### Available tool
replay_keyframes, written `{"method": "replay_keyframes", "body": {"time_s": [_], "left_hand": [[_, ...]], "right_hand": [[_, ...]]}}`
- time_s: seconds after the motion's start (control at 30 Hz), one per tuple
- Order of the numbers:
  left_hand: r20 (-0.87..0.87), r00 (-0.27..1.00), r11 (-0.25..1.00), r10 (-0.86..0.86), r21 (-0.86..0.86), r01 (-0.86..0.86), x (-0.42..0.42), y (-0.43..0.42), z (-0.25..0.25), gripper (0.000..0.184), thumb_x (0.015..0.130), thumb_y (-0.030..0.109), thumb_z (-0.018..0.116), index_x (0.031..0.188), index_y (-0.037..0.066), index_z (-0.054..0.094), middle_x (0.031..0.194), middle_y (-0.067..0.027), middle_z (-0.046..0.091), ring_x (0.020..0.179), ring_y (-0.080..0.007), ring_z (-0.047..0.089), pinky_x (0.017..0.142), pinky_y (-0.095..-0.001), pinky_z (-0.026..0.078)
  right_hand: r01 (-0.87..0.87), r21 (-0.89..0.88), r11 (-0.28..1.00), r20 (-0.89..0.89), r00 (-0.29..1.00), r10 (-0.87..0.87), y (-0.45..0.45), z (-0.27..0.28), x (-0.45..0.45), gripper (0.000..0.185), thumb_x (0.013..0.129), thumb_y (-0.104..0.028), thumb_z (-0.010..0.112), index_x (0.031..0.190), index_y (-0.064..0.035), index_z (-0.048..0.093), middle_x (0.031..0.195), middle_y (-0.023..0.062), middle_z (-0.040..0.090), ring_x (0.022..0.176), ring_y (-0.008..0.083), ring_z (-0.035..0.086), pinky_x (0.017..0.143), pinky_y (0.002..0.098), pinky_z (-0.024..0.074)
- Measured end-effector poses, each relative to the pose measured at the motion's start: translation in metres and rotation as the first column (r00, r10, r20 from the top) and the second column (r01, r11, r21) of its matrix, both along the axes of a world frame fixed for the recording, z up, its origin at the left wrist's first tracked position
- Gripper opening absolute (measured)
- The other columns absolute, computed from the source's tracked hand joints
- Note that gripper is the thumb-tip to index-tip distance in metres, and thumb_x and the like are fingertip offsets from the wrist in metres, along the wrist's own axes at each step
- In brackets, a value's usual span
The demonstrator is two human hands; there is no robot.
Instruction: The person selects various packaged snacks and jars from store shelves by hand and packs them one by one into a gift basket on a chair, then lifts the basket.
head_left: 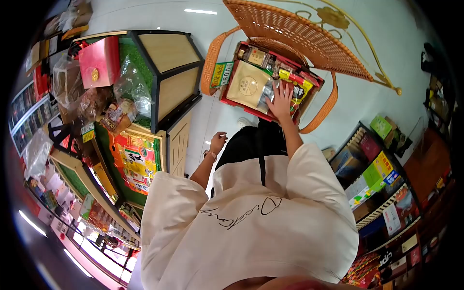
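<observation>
Loose cream shirt (251, 237) — right hand (281, 100) splayed on glossy packets (300, 93).

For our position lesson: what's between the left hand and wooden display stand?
In the head view, bare floor shows between left hand and wooden display stand.

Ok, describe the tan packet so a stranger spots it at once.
Find the orange-brown woven chair, then the red-edged box between its armrests. Inside, just left of the right hand, lies a large pale tan packet. Its plain face with a round emblem sets it apart from the brightly printed yellow packet on the hand's other side.
</observation>
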State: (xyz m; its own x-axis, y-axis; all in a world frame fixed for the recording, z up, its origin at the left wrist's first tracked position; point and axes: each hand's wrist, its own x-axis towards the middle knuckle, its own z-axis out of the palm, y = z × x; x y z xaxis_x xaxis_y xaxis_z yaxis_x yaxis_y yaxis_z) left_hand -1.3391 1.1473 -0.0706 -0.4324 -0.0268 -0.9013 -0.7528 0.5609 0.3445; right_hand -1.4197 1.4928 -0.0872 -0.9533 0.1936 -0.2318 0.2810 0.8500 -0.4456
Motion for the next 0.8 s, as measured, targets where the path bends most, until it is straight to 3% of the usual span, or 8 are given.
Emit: {"method": "replay_keyframes", "body": {"time_s": [0.1, 0.17, 0.23, 0.3, 0.47, 0.6, 0.7, 0.8], "left_hand": [[-0.329, 0.879, 0.939, -0.344, -0.092, 0.333, -0.041, 0.056, 0.020, 0.021, 0.082, 0.014, 0.054, 0.100, 0.004, 0.057, 0.090, -0.0116, 0.064, 0.077, -0.0261, 0.063, 0.068, -0.0341, 0.049], [-0.454, 0.844, 0.946, -0.285, 0.008, 0.324, -0.077, 0.118, 0.042, 0.022, 0.080, 0.014, 0.055, 0.099, 0.002, 0.058, 0.093, -0.0137, 0.062, 0.085, -0.0335, 0.058, 0.076, -0.0373, 0.047], [-0.642, 0.624, 0.865, -0.445, -0.125, 0.486, -0.099, 0.173, 0.042, 0.025, 0.078, 0.013, 0.057, 0.102, 0.005, 0.057, 0.100, -0.0134, 0.059, 0.095, -0.0316, 0.054, 0.082, -0.0380, 0.044], [-0.725, 0.520, 0.801, -0.451, -0.071, 0.594, -0.120, 0.223, 0.049, 0.030, 0.075, 0.013, 0.059, 0.104, 0.006, 0.055, 0.105, -0.0111, 0.056, 0.098, -0.0309, 0.052, 0.084, -0.0377, 0.043], [-0.781, -0.018, 0.454, -0.625, -0.382, 0.805, -0.131, 0.290, 0.033, 0.048, 0.073, 0.018, 0.059, 0.120, 0.016, 0.050, 0.129, -0.0040, 0.044, 0.121, -0.0290, 0.038, 0.094, -0.0442, 0.035], [-0.706, -0.138, 0.257, -0.694, -0.422, 0.870, -0.132, 0.286, -0.004, 0.047, 0.074, 0.029, 0.057, 0.120, 0.020, 0.052, 0.137, 0.0006, 0.037, 0.127, -0.0298, 0.030, 0.097, -0.0554, 0.027], [-0.578, -0.192, 0.085, -0.793, -0.417, 0.905, -0.140, 0.292, 0.016, 0.045, 0.074, 0.034, 0.058, 0.115, 0.015, 0.054, 0.139, -0.0019, 0.033, 0.131, -0.0303, 0.023, 0.098, -0.0597, 0.022], [-0.556, -0.194, 0.124, -0.808, -0.483, 0.867, -0.129, 0.294, 0.012, 0.047, 0.073, 0.034, 0.059, 0.114, 0.012, 0.055, 0.140, -0.0018, 0.031, 0.131, -0.0302, 0.022, 0.099, -0.0595, 0.022]], "right_hand": [[0.214, -0.350, 0.912, 0.053, 0.977, -0.209, 0.014, 0.000, -0.019, 0.048, 0.078, -0.028, 0.060, 0.121, -0.0106, 0.050, 0.131, 0.0191, 0.039, 0.123, 0.0365, 0.034, 0.104, 0.0514, 0.0178], [0.362, -0.421, 0.832, -0.149, 0.877, -0.457, 0.037, 0.012, -0.014, 0.032, 0.077, -0.017, 0.060, 0.106, -0.0056, 0.057, 0.116, 0.0200, 0.051, 0.110, 0.0366, 0.045, 0.097, 0.0431, 0.0320], [0.584, -0.250, 0.772, -0.005, 0.797, -0.605, 0.054, 0.021, 0.000, 0.027, 0.077, -0.011, 0.059, 0.102, -0.0040, 0.054, 0.104, 0.0168, 0.057, 0.099, 0.0312, 0.052, 0.088, 0.0370, 0.0399], [0.677, -0.658, 0.329, 0.283, 0.628, -0.725, 0.062, -0.024, 0.034, 0.034, 0.077, -0.009, 0.059, 0.109, -0.0057, 0.049, 0.092, 0.0148, 0.060, 0.089, 0.0265, 0.058, 0.080, 0.0333, 0.0441], [0.587, -0.477, 0.654, 0.286, 0.807, -0.516, 0.052, -0.026, 0.048, 0.038, 0.075, -0.010, 0.060, 0.110, -0.0104, 0.046, 0.082, 0.0151, 0.061, 0.072, 0.0330, 0.060, 0.066, 0.0397, 0.0479], [0.619, -0.395, 0.679, 0.163, 0.775, -0.611, 0.049, -0.035, 0.050, 0.044, 0.072, -0.007, 0.063, 0.112, -0.0066, 0.043, 0.090, 0.0172, 0.058, 0.079, 0.0360, 0.057, 0.070, 0.0390, 0.0466], [0.700, -0.008, 0.714, -0.165, 0.703, -0.692, 0.037, -0.018, 0.046, 0.049, 0.070, -0.008, 0.068, 0.110, -0.0028, 0.042, 0.099, 0.0183, 0.054, 0.084, 0.0375, 0.055, 0.072, 0.0410, 0.0455], [0.776, -0.268, 0.572, 0.137, 0.618, -0.774, 0.045, -0.024, 0.048, 0.050, 0.071, -0.009, 0.068, 0.112, -0.0032, 0.041, 0.092, 0.0190, 0.059, 0.080, 0.0378, 0.058, 0.070, 0.0427, 0.0467]]}}
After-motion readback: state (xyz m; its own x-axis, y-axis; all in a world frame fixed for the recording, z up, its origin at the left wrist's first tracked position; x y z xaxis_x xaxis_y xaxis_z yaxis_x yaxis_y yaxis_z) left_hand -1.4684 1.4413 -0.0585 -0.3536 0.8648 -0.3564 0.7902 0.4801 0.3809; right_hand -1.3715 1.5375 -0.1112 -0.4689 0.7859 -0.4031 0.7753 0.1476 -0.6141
